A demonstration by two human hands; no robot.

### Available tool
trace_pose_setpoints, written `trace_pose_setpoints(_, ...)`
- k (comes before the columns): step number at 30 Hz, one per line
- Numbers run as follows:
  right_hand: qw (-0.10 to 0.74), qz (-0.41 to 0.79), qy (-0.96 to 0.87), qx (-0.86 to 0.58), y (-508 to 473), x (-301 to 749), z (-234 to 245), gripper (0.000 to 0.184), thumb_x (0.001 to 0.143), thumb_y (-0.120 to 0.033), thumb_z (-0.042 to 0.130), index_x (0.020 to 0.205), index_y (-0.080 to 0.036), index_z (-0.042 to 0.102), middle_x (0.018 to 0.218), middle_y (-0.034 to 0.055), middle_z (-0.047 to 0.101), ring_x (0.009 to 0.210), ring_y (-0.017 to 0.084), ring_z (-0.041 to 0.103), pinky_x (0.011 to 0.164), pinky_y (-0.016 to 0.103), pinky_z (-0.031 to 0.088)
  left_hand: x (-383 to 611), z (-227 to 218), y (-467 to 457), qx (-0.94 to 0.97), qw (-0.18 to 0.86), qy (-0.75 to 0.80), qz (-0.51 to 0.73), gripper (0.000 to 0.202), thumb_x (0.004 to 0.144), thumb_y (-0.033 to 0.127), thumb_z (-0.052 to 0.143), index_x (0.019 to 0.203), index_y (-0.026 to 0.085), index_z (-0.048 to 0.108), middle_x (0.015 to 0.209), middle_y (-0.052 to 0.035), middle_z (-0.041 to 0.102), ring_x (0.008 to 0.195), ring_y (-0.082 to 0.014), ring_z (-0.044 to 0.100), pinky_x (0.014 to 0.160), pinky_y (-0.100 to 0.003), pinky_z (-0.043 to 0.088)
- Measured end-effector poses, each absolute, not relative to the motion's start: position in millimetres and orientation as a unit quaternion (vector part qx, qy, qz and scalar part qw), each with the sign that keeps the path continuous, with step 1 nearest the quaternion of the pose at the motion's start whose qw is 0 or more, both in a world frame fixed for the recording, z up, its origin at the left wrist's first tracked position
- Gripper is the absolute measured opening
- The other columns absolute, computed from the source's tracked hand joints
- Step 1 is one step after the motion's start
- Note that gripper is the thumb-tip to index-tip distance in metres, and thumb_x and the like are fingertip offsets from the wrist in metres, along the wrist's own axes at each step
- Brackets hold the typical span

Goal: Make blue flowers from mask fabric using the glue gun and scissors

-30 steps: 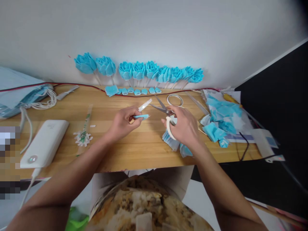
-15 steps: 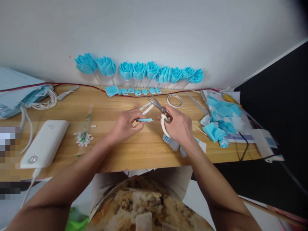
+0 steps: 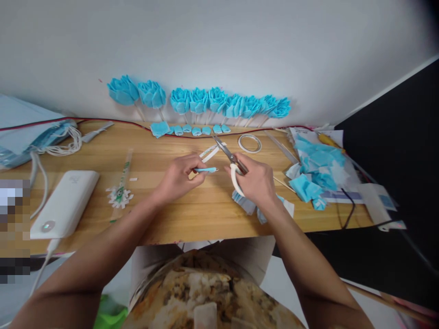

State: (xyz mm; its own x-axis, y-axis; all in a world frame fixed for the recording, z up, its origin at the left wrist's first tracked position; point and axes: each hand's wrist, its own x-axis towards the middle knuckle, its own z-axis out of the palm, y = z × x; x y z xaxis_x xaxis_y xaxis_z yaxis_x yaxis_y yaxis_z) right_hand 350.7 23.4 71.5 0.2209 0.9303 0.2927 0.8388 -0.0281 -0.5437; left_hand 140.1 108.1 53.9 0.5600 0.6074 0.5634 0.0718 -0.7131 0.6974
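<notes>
1. Two bare hands worked above a wooden table [image 3: 192, 224], the left hand [image 3: 181, 176] and the right hand [image 3: 255, 176] near each other but apart.
2. The left hand's thumb and fingers pinched a slim blue roll [image 3: 206, 170], whose pale tip pointed toward the right hand.
3. A white strip [image 3: 210, 156] ran from beside the left fingers up to the scissor blades; whether those fingers gripped it too, I could not tell.
4. The right hand's fingers were curled around the handles of the scissors [image 3: 233, 158], one white loop showing in front. The blades lay nearly together at the strip's far end; whether they had cut into it was too small to tell.
5. Just beyond the scissors, a ring of tape [image 3: 249, 151] lay flat.
6. Partly hidden under the right wrist were pale blue sheets [image 3: 244, 202], with a thin stick [image 3: 283, 183] to their right.
7. Nine blue flowers [image 3: 217, 100] on stems leaned against the wall [image 3: 219, 45], with small blue pieces [image 3: 196, 131] lined up below them.
8. Loose blue scraps [image 3: 318, 157] were heaped at the right; a white power bank [image 3: 65, 203] lay at the left.
</notes>
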Motion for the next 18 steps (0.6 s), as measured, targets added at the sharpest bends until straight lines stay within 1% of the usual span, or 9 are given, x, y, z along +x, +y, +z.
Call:
trace_pose_setpoints(2, 0.341, 0.096, -0.613, -0.706, 23.2, 351.4, 70.1, 0.02, 0.083, -0.038, 0.074, 0.098, -0.024, 0.075, 0.066, -0.0038, 0.062, 0.059, 0.013, 0.053, 0.06, 0.027, 0.038, 140.1, 53.3, 108.5, 0.824, 0.321, 0.211, 0.417, 0.013, 0.086, 0.013, 0.063, 0.074, 0.018, 0.063, 0.069, 0.0022, 0.062, 0.059, -0.0091, 0.048, 0.059, -0.023, 0.038)
trace_pose_setpoints(5, 0.397, 0.147, -0.584, -0.693, 24.3, 352.6, 67.1, 0.025, 0.08, -0.041, 0.077, 0.097, -0.022, 0.076, 0.067, -0.004, 0.06, 0.06, 0.012, 0.05, 0.059, 0.027, 0.038, 139.8, 52.0, 109.7, 0.826, 0.325, 0.214, 0.408, 0.013, 0.085, 0.012, 0.063, 0.073, 0.018, 0.062, 0.068, 0.0028, 0.061, 0.057, -0.0083, 0.046, 0.058, -0.023, 0.037)
trace_pose_setpoints(9, 0.491, 0.256, -0.508, -0.66, 28.6, 357.8, 67.0, 0.037, 0.071, -0.046, 0.084, 0.095, -0.02, 0.075, 0.069, -0.0041, 0.056, 0.06, 0.011, 0.047, 0.057, 0.026, 0.038, 138.7, 52.0, 110.5, 0.825, 0.33, 0.227, 0.398, 0.014, 0.084, 0.011, 0.062, 0.072, 0.017, 0.061, 0.066, 0.0031, 0.059, 0.057, -0.0079, 0.046, 0.056, -0.022, 0.034)
trace_pose_setpoints(12, 0.537, 0.322, -0.472, -0.621, 32.5, 367.1, 69.6, 0.043, 0.067, -0.049, 0.086, 0.097, -0.022, 0.072, 0.066, -0.0054, 0.054, 0.057, 0.01, 0.046, 0.054, 0.026, 0.038, 138.1, 53.9, 109.3, 0.822, 0.331, 0.235, 0.4, 0.015, 0.085, 0.011, 0.062, 0.071, 0.017, 0.06, 0.066, 0.0029, 0.058, 0.059, -0.0082, 0.047, 0.056, -0.022, 0.034)
trace_pose_setpoints(15, 0.554, 0.346, -0.464, -0.598, 34.4, 376.9, 72.7, 0.045, 0.068, -0.052, 0.086, 0.097, -0.023, 0.069, 0.062, -0.0065, 0.052, 0.054, 0.011, 0.048, 0.056, 0.027, 0.043, 138.3, 55.7, 107.3, 0.828, 0.321, 0.201, 0.414, 0.015, 0.087, 0.011, 0.063, 0.074, 0.017, 0.061, 0.068, 0.0018, 0.059, 0.061, -0.0087, 0.049, 0.059, -0.022, 0.037)
trace_pose_setpoints(18, 0.535, 0.323, -0.503, -0.597, 33.4, 381.5, 75.3, 0.049, 0.073, -0.058, 0.081, 0.103, -0.023, 0.065, 0.069, -0.0027, 0.059, 0.059, 0.014, 0.055, 0.062, 0.031, 0.049, 139.3, 55.2, 106.2, 0.84, 0.292, 0.166, 0.426, 0.014, 0.089, 0.012, 0.064, 0.076, 0.017, 0.062, 0.069, 0.001, 0.06, 0.063, -0.0098, 0.053, 0.062, -0.023, 0.04)
